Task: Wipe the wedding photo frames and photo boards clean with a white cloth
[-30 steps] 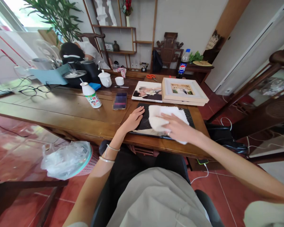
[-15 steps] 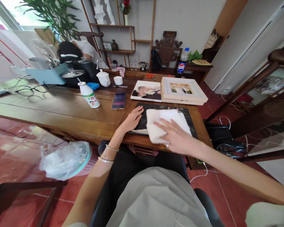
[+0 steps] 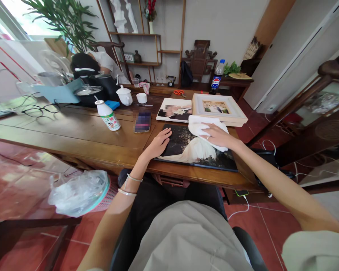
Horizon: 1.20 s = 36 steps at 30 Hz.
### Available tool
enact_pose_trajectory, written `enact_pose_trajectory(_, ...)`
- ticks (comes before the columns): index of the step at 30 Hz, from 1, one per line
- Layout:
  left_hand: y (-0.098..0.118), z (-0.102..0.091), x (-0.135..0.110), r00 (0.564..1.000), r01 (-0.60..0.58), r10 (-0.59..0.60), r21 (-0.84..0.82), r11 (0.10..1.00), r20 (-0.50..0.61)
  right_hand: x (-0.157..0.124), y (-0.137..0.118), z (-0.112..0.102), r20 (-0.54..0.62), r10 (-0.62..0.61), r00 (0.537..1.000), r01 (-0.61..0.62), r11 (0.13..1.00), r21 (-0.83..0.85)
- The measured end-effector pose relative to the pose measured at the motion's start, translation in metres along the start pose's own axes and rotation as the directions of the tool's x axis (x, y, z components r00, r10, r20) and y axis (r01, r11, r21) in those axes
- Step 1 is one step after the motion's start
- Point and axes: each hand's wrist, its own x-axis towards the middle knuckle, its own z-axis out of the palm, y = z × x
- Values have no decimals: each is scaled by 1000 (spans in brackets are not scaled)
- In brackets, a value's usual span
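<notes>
A dark photo panel [image 3: 183,141] lies flat at the table's front edge; its picture includes a long white dress. My left hand [image 3: 159,143] rests on its left edge, fingers stretched out and holding nothing. Under my right hand [image 3: 219,135] is a folded white cloth [image 3: 196,126], pressed against the panel's upper right part. The cloth hides that corner and touches or overlaps the lower edge of the white picture frame [image 3: 237,107] behind it. Left of the frame lies a smaller photo panel [image 3: 173,110].
On the wooden table [image 3: 130,148] stand a phone [image 3: 142,122], a drink bottle with a straw [image 3: 109,116], a white teapot [image 3: 124,95], orange-handled pliers [image 3: 179,92] and a cola bottle [image 3: 216,79]. Another person [image 3: 87,64] leans down beyond the pots. A bagged bin [image 3: 79,192] stands on the floor.
My right hand has moved the cloth up and away from me, from the panel's middle to its upper right. The dress in the picture now shows. My left hand stays in place.
</notes>
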Motion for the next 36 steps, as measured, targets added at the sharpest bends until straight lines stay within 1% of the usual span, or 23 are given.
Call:
enact_pose_trajectory(2, 1, 0, 0, 1000, -1, 1, -5, 1000, 0, -1, 5, 0, -1, 22, 1000, -22, 1000, 11)
enact_pose_trajectory(4, 1, 0, -1, 1000, -2, 2, -4, 1000, -1, -11, -9, 0, 6, -1, 1000, 1, 1000, 9)
enact_pose_trajectory(6, 1, 0, -1, 1000, -1, 1, 5, 1000, -1, -29, -37, -1, 16, -51, 999, 51, 999, 8)
enact_pose_trajectory(8, 0, 0, 0, 1000, 0, 0, 13, 1000, -1, -51, -71, -2, 40, -103, 994, 102, 994, 23)
enact_pose_trajectory(10, 0, 0, 0, 1000, -3, 3, 13, 1000, -1, -72, -102, -2, 51, -117, 992, 115, 992, 42)
enact_pose_trajectory(12, 0, 0, 0, 1000, -5, 5, 7, 1000, -4, -86, -123, -3, 72, -139, 988, 134, 989, 69)
enact_pose_trajectory(13, 0, 0, 0, 1000, -5, 5, 4, 1000, -5, -89, -128, -3, 77, -153, 985, 147, 986, 83)
enact_pose_trajectory(14, 0, 0, 0, 1000, -5, 5, 3, 1000, -5, -91, -129, -3, 72, -165, 984, 158, 983, 96)
enact_pose_trajectory(16, 1, 0, 0, 1000, -2, 2, 2, 1000, -5, -85, -118, -2, 40, -164, 986, 159, 981, 113)
enact_pose_trajectory(18, 1, 0, 0, 1000, 6, -6, 2, 1000, 0, -72, -96, -1, 4, -122, 992, 121, 987, 110)
enact_pose_trajectory(22, 1, 0, 0, 1000, 15, -14, -5, 1000, 3, -36, -33, 0, -30, 3, 1000, -2, 999, 55)
enact_pose_trajectory(24, 1, 0, -1, 1000, 11, -11, -11, 1000, 0, -23, -5, 0, -50, 69, 996, -67, 997, 35)
enact_pose_trajectory(26, 1, 1, -1, 1000, 6, -6, -14, 1000, -6, -17, 11, 0, -66, 118, 991, -117, 993, 24)
enact_pose_trajectory(27, 1, 1, -1, 1000, 2, -2, -16, 1000, -9, -17, 13, 0, -70, 124, 990, -123, 992, 17)
enact_pose_trajectory(28, 1, 1, -1, 1000, -1, 1, -17, 1000, -12, -19, 11, -1, -70, 114, 991, -113, 994, 8)
enact_pose_trajectory(30, 1, 1, -1, 1000, -6, 6, -18, 1000, -13, -29, -6, -3, -62, 51, 997, -51, 999, -5)
enact_pose_trajectory(33, 0, 1, -1, 1000, -7, 6, -10, 1000, -12, -56, -52, -9, -36, -101, 994, 101, 995, 12)
enact_pose_trajectory(34, 0, 1, -1, 1000, -6, 6, -6, 1000, -12, -66, -68, -11, -32, -149, 988, 149, 988, 24)
enact_pose_trajectory(36, 0, 1, -1, 1000, -4, 4, 3, 1000, -10, -82, -96, -13, 14, -227, 974, 226, 973, 46)
